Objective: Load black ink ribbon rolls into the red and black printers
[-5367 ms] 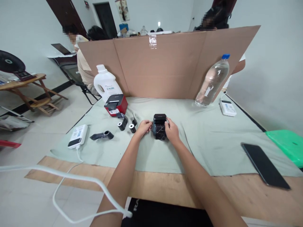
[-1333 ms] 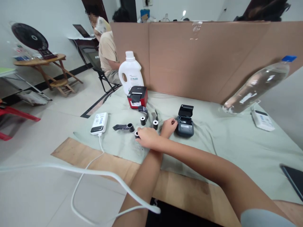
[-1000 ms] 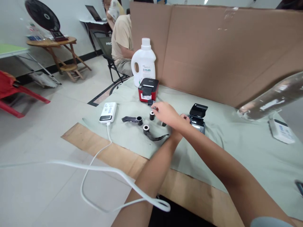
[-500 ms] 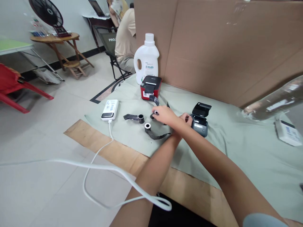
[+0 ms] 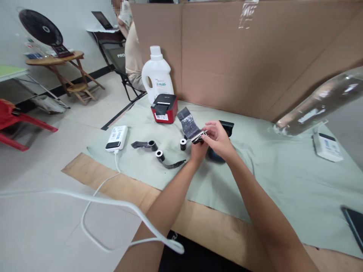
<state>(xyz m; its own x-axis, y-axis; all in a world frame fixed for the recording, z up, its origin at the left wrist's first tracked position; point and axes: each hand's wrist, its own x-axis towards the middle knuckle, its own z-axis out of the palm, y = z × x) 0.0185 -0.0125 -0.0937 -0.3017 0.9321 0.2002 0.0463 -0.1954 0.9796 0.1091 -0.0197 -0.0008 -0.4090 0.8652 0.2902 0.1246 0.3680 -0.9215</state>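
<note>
Showing whitish marks, a dark strip [image 5: 187, 121] extends from its roll [image 5: 199, 138].

White plastic handled jug [image 5: 159, 77] upright before brown cardboard panel [image 5: 227, 56]; clear plastic bottle [image 5: 320, 102] tilted, right side. Rectangular white power bank [image 5: 117, 136], white cable [image 5: 117, 163] plugged in. Round black fan [image 5: 41, 27] on brown wooden folding table [image 5: 51, 61], back left.

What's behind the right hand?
A black device, its raised lid and part of its body showing past the right hand. Its middle and inside are covered.
</note>
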